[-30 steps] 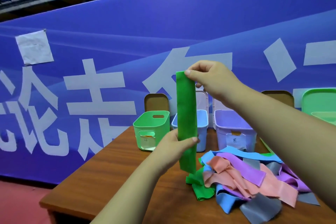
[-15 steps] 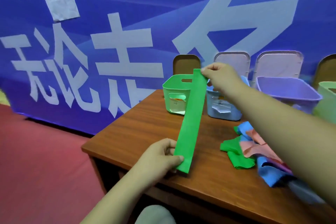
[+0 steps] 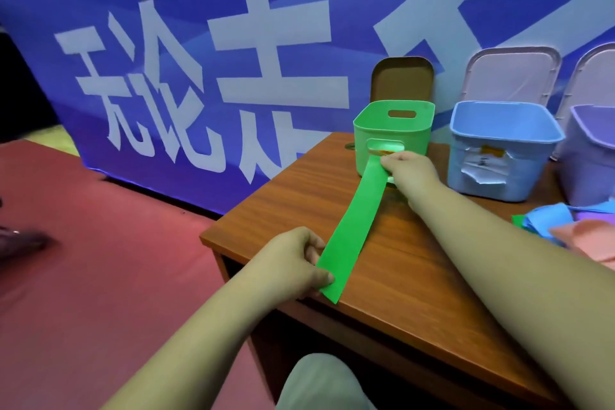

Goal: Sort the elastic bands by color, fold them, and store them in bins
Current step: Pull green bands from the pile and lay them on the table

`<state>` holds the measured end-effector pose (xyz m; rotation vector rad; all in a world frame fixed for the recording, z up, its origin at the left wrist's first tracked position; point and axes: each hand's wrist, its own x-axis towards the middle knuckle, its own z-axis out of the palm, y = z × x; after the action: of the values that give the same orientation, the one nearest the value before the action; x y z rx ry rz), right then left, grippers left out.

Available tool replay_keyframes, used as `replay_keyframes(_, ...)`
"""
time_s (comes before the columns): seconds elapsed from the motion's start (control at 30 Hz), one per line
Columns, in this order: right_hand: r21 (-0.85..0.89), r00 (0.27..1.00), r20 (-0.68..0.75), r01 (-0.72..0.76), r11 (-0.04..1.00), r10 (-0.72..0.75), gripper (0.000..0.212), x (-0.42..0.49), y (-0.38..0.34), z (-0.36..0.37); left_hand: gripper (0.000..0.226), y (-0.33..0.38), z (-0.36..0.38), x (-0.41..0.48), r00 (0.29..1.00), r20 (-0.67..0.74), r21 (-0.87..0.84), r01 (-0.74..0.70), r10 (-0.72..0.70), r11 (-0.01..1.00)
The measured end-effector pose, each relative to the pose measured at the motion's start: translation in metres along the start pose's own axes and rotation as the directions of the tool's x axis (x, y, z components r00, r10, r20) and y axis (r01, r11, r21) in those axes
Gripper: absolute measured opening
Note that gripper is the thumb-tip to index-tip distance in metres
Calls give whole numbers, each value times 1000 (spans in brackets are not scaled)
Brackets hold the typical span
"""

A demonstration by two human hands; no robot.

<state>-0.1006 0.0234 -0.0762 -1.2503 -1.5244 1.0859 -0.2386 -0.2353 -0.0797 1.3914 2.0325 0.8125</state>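
Note:
A long green elastic band (image 3: 352, 226) lies stretched flat across the wooden table (image 3: 416, 276). My left hand (image 3: 293, 263) pinches its near end at the table's front edge. My right hand (image 3: 411, 170) pinches its far end just in front of the green bin (image 3: 392, 133). To the right of that bin stand a blue bin (image 3: 502, 150) and a purple bin (image 3: 589, 153). A pile of blue, pink and purple bands (image 3: 579, 226) lies at the right edge of the view, partly cut off.
Brown and pale lids (image 3: 402, 80) lean against the blue banner (image 3: 233, 60) behind the bins. The table's left corner (image 3: 206, 238) is close to my left hand. Red floor lies to the left, and my knee (image 3: 319, 383) shows below the table edge.
The green band has come down from upright in the air to lying stretched along the table. Both hands lowered with it, and my view swung left and downward.

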Motion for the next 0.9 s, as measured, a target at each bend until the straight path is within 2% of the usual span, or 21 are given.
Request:
replay_keyframes(0.07,-29,1000,-19,-22,999,22,16,1,13,8,42,-1,-1,1,1000,-11,63,-2,3,998)
replay_keyframes(0.17,-167,998,-60,-37,985,27,21,3,24,16,43,-2,-1,2,1000,-27,173,-1,6,985)
replay_keyframes(0.33,-310,994,-105,-71,948,40,28,2,25,22,46,-2,-4,2,1000,-6,158,18,-17,987)
replay_keyframes(0.47,-431,997,-77,-8,902,-28,27,3,27,21,45,2,-8,-1,1000,0,233,9,-9,972)
replay_keyframes(0.6,-399,1000,3,20,917,-21,21,3,21,5,34,10,-5,-4,999,-24,269,-16,23,963)
replay_keyframes(0.67,-352,999,28,36,935,-28,14,-1,18,-11,29,16,-1,-4,995,-71,295,-48,72,954)
replay_keyframes(0.77,-322,997,52,74,944,-60,15,-12,8,-46,26,36,11,-1,980,-111,299,-126,166,946)
replay_keyframes(0.9,-369,984,63,176,912,-165,11,-31,-13,-110,14,74,44,1,957,-56,242,-263,284,934)
